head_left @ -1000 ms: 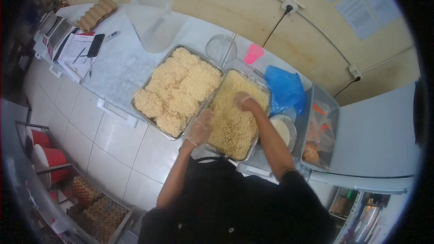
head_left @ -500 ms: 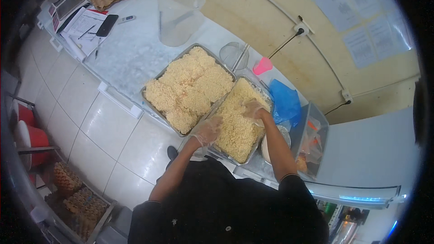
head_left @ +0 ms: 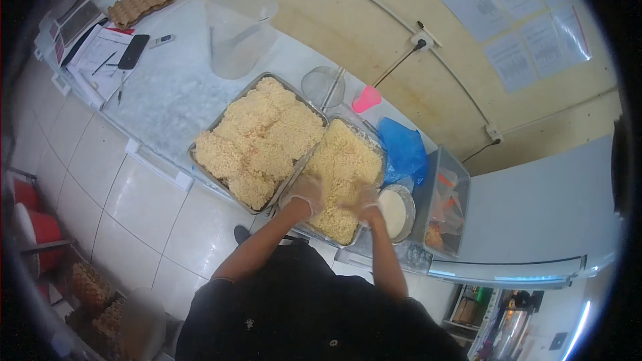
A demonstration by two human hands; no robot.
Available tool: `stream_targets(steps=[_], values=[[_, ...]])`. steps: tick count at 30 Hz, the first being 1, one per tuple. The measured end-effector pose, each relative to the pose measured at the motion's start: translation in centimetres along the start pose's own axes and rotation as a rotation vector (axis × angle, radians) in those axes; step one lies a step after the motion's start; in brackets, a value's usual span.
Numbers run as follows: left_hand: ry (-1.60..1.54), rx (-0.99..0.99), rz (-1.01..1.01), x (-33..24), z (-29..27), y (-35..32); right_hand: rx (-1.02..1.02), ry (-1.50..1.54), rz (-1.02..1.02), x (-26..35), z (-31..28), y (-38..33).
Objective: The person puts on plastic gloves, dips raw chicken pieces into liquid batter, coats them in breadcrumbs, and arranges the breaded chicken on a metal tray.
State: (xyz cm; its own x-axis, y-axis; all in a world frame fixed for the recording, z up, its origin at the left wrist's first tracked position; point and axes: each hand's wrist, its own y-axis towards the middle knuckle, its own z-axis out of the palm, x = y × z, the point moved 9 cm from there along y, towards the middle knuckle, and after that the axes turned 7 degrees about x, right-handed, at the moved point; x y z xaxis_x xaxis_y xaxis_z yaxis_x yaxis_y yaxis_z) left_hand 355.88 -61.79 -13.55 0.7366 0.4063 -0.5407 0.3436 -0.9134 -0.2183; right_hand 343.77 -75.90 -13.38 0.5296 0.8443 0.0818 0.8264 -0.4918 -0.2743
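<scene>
Two metal trays sit side by side on the white counter. The left tray (head_left: 200,135) holds several breaded pieces (head_left: 257,139). The right tray (head_left: 372,137) is filled with pale yellow crumbs (head_left: 342,160). Both hands wear clear gloves and rest in the near end of the crumb tray. My left hand (head_left: 306,192) is at the tray's left edge. My right hand (head_left: 363,200) is about a hand's width to its right, pressed into the crumbs. I cannot tell whether a piece lies under them.
A bowl of white batter (head_left: 394,212) sits right of the crumb tray, with a blue bag (head_left: 402,149) and a clear bin (head_left: 443,208) beyond. A large clear jug (head_left: 237,30), glass bowl (head_left: 323,87), pink cup (head_left: 366,99), egg carton (head_left: 140,1), phone (head_left: 134,51) and papers stand behind.
My right hand has come from the far end of the crumb tray to its near end, close to my left hand. The view has shifted with my head.
</scene>
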Motion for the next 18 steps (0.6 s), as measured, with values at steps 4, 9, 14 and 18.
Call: stream_targets(steps=[4,9,14,18], values=[[-0.127,0.246,-0.003,1.2,4.7,4.5,-0.006,0.033,-0.147,2.1,6.4,2.7],[-0.365,-0.083,0.132,-1.9,1.7,6.1,0.07,0.498,-0.261,4.5,-2.0,1.9],[-0.429,-0.289,0.134,-0.7,-5.6,5.1,-0.061,0.34,-0.165,0.8,-9.0,6.8],[-0.066,-0.248,0.173,0.8,-7.1,1.0,0.121,0.063,-0.065,3.1,-9.0,10.0]])
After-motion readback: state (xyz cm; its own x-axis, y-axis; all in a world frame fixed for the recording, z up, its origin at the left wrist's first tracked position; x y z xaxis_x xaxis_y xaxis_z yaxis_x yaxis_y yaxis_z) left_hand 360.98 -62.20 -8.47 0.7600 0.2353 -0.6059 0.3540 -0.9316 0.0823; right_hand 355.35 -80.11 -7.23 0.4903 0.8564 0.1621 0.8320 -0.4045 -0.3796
